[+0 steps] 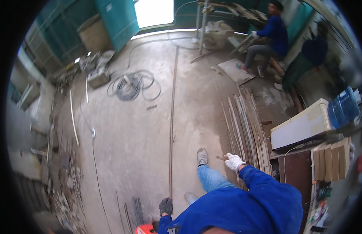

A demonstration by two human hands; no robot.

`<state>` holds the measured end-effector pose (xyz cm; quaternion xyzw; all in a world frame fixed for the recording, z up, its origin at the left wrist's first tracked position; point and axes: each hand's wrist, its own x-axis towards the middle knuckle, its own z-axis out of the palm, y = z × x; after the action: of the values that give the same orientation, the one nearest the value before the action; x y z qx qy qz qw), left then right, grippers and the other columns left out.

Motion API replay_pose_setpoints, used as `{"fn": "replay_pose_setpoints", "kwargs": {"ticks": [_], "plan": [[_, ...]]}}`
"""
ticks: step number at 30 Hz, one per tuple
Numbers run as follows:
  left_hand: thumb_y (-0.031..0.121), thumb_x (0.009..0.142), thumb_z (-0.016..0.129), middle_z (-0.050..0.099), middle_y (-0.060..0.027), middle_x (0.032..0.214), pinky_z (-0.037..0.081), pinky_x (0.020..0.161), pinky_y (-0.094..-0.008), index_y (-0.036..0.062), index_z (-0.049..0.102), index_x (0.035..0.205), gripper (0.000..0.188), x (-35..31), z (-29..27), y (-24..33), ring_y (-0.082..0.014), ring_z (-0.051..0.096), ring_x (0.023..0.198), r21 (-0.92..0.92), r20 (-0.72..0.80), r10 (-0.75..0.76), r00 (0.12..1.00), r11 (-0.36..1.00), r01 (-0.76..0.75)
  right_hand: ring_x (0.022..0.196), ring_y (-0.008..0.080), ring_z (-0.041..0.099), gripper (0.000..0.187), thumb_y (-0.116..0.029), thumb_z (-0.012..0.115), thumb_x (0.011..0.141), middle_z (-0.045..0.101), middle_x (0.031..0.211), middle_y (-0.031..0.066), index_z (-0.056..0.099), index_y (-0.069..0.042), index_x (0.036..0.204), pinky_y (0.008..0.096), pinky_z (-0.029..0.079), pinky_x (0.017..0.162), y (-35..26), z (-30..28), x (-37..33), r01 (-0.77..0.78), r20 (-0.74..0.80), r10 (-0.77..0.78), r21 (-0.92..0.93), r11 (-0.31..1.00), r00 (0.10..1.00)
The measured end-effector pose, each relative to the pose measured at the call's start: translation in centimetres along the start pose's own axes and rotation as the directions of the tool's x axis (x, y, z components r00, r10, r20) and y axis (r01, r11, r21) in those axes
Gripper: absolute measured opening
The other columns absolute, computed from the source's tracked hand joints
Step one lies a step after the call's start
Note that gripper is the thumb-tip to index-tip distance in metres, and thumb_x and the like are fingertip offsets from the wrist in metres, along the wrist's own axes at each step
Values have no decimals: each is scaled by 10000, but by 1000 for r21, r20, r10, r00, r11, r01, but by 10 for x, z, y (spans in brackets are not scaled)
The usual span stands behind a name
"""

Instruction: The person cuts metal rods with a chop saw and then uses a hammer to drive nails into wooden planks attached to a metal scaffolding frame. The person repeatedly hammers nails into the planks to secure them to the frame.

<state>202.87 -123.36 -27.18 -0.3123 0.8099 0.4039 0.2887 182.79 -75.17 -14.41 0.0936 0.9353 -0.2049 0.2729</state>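
My left hand [165,206], in a dark grey glove, is closed around the near end of a long, thin metal bar [172,128]. The bar, which looks like two thin lengths side by side, runs away from me across the concrete floor. My right hand [234,162], in a white glove, is closed on a short brown strip [220,158] that sticks out to its left; its exact kind is too small to tell. Beside that hand lies a stack of long strips [249,130].
A coiled cable [130,87] lies near a grey box [99,77] at far left. A short dark piece [151,107] rests on the floor. Rods [137,208] lie near left. A white water dispenser [301,124] stands at right. One person [272,37] sits far right, another [313,50] behind.
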Motion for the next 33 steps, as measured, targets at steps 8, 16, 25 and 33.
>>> {"fn": "replay_pose_setpoints", "kwargs": {"ticks": [8, 16, 25, 33], "plan": [[350, 879, 727, 705, -141, 1194, 531, 932, -443, 130, 531, 1425, 621, 54, 7, 475, -332, 688, 1056, 431, 181, 942, 284, 183, -884, 977, 410, 688, 418, -261, 621, 860, 712, 1046, 229, 626, -63, 1228, 484, 538, 862, -94, -144, 112, 386, 72, -391, 82, 919, 917], [281, 941, 646, 725, -195, 1005, 549, 765, -494, 154, 638, 1301, 382, 109, 32, 710, -371, 703, 902, 168, 540, 833, 124, 38, -985, 737, 217, 720, 445, -346, 701, 919, 726, 902, 133, 595, -54, 1237, 366, 579, 661, -98, -323, 161, 190, -113, -161, 758, 624, 981], [170, 1022, 590, 653, -150, 1138, 585, 937, -419, -87, 510, 1327, 407, 116, 68, 965, -291, 675, 1029, -587, 789, 615, 16, 745, 318, 614, 164, 624, 243, -388, 620, 977, 632, 699, 95, 660, -150, 1007, 372, 518, 543, 144, -264, 203, 58, -213, 781, 973, 222, 587], [155, 1051, 524, 645, -191, 1179, 591, 952, -406, -90, 524, 1278, 334, 145, 169, 1067, -307, 666, 1069, -371, 879, 472, -67, 765, 526, 897, 333, 744, 176, -120, 692, 794, 748, 963, 225, 753, -12, 919, 471, 590, 792, 127, -17, 96, -641, 269, 588, 435, 633, 763]]}}
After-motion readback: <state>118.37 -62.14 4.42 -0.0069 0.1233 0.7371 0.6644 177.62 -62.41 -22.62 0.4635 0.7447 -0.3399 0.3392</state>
